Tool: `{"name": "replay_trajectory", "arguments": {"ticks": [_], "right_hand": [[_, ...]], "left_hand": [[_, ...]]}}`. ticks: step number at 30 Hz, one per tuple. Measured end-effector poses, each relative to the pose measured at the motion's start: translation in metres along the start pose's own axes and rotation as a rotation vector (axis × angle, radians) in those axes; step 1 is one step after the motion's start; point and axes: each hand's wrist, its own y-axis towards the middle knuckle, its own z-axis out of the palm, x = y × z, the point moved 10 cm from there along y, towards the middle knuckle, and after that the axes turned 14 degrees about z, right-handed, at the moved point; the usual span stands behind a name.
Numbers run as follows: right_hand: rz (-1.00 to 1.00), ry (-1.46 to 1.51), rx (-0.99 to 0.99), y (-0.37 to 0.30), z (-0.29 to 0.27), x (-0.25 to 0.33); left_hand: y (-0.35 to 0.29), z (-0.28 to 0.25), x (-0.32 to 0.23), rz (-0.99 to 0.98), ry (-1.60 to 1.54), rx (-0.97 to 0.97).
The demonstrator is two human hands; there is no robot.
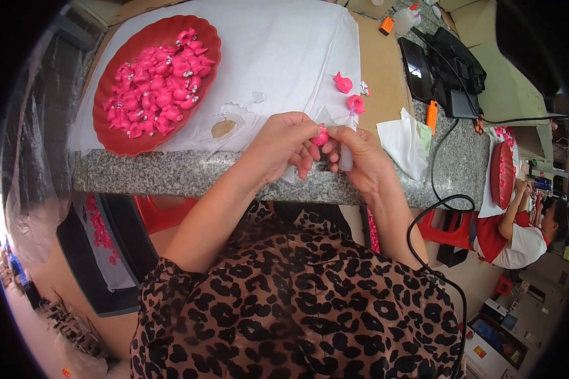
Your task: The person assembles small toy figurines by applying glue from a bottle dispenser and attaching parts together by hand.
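2 curled hands (273, 148) (367, 159) pinch pink piece (321, 135); right also grips whitish tube (346, 158)

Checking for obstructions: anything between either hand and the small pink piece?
Nothing visible. The left hand and right hand meet directly at the pink piece. The right hand also grips a whitish translucent bottle, which sits beside the piece, not in between.
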Motion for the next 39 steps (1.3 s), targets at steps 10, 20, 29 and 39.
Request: {"name": "replay_trajectory", "arguments": {"ticks": [10,20,29,39], "right_hand": [[-0.011,-0.045,-0.004,0.0012,-0.0028,-0.0002],[0.007,-0.060,-0.016,0.0003,-0.0004,0.0015],[-0.051,0.035,0.037,0.0006,-0.0017,-0.0005],[-0.138,0.066,0.051,-0.0036,-0.0010,0.0049]], "left_hand": [[-0.0009,0.0018,-0.0009,0.005,0.020,0.004],[-0.0004,0.0006,-0.0017,-0.010,0.028,-0.013],[-0.0015,0.0013,0.0040,0.034,-0.100,0.008],[-0.0026,0.0044,-0.0016,0.080,-0.052,0.108]]}}
